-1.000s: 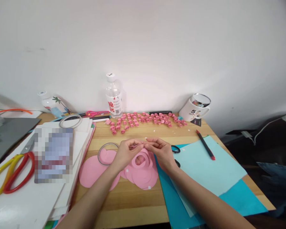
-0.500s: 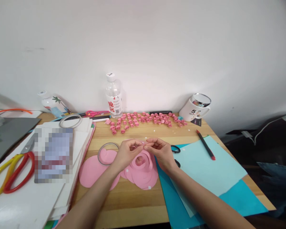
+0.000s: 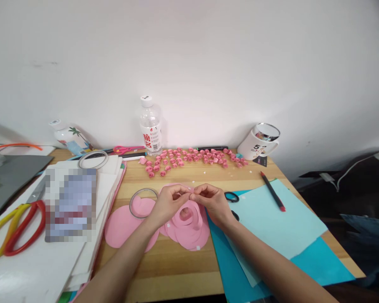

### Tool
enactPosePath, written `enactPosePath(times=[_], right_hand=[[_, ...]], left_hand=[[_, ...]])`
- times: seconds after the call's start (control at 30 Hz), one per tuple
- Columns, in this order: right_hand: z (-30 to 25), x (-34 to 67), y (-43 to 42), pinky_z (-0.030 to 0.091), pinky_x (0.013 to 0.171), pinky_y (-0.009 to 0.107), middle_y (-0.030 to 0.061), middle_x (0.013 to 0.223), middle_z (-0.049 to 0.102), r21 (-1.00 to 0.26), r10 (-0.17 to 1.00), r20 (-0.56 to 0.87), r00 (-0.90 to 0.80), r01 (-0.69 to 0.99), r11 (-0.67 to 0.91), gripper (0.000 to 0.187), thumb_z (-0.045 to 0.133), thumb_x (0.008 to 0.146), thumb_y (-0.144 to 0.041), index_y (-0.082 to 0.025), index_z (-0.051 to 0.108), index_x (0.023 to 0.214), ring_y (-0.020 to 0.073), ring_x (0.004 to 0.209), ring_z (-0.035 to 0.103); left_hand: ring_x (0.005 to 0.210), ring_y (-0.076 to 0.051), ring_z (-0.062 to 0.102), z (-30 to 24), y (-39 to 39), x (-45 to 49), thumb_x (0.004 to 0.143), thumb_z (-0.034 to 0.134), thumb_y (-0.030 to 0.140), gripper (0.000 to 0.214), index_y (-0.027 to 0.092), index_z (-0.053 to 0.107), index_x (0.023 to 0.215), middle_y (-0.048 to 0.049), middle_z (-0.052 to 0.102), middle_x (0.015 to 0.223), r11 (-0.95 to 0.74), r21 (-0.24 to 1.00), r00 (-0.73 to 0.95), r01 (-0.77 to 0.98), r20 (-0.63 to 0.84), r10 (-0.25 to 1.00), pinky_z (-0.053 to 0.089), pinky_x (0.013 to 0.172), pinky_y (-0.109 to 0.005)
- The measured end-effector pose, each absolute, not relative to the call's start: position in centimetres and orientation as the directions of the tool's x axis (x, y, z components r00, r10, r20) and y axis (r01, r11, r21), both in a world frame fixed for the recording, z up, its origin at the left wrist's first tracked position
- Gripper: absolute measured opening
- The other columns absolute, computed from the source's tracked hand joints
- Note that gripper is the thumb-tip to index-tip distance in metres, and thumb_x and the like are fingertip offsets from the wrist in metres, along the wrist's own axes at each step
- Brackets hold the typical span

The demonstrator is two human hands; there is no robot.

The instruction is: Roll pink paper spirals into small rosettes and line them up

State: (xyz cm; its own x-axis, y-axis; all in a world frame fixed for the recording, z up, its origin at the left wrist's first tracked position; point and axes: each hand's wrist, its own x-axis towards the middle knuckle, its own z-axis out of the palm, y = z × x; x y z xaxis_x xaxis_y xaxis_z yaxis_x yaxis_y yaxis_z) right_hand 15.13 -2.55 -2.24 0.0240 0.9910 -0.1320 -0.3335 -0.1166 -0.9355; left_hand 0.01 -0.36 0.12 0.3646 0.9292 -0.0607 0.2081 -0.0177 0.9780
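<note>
My left hand [image 3: 168, 205] and my right hand [image 3: 214, 203] meet at the middle of the desk, thumbs and fingertips pinched together. Between them is one end of a pink spiral paper strip [image 3: 199, 219], whose curls hang below the fingers; the pinched tip is mostly hidden. Under the hands lie round pink paper pieces [image 3: 194, 242] with small white bits on them. A tape roll [image 3: 131, 207] rests on more pink paper [image 3: 120, 229] to the left. Behind, many small rolled pink paper flowers [image 3: 196, 157] spread along the wall.
Black-handled scissors [image 3: 232, 197] lie by my right hand, partly under light blue paper [image 3: 281, 227]. A pencil [image 3: 273, 191] lies on that paper. A bottle [image 3: 151, 134] and a white mug [image 3: 254, 145] stand at the back. Red-and-yellow scissors [image 3: 25, 231] lie on the left paper stack [image 3: 78, 269].
Both hands stay nearly in place. The fingers have shifted slightly at the pinch, and the hanging spiral has moved a little.
</note>
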Motion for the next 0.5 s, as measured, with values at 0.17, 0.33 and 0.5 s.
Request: enactPosePath(times=[0.17,0.33,0.5], right_hand=[[-2.58,15.39,-2.37,0.047,0.062,0.027,0.0002,0.061,0.066,-0.936,0.982,-0.185,0.023,-0.309,-0.169,0.023,0.084,0.044,-0.025,-0.018,0.069,0.06,0.0133,0.059,0.058],[-2.76,15.48,-2.21,0.049,0.065,0.028,0.0017,0.065,0.07,-0.93,0.977,-0.212,0.029,-0.312,-0.192,0.019,0.083,0.048,-0.025,-0.018,0.07,0.061,0.0142,0.061,0.061],[-2.85,15.54,-2.07,0.049,0.071,0.03,0.0033,0.072,0.072,-0.936,0.973,-0.23,0.008,-0.274,-0.22,0.022,0.081,0.051,-0.029,-0.018,0.072,0.069,0.016,0.068,0.064]], left_hand=[[0.071,-0.016,0.062,0.45,-0.44,0.06,0.071,0.062,0.031,0.017,0.015,0.067,0.073,-0.0049,0.069,0.077,0.003,0.979,0.364,0.203,-0.078,0.928,0.048,0.063,-0.025],[0.072,-0.017,0.062,0.19,-0.37,-0.01,0.072,0.06,0.029,0.016,0.015,0.067,0.072,-0.0046,0.069,0.076,-0.004,0.977,0.356,0.211,-0.073,0.932,0.048,0.063,-0.025],[0.077,-0.019,0.063,-0.48,0.02,-0.25,0.074,0.058,0.032,0.021,0.014,0.069,0.076,-0.0061,0.07,0.081,-0.023,0.977,0.34,0.213,-0.052,0.939,0.049,0.068,-0.028]])
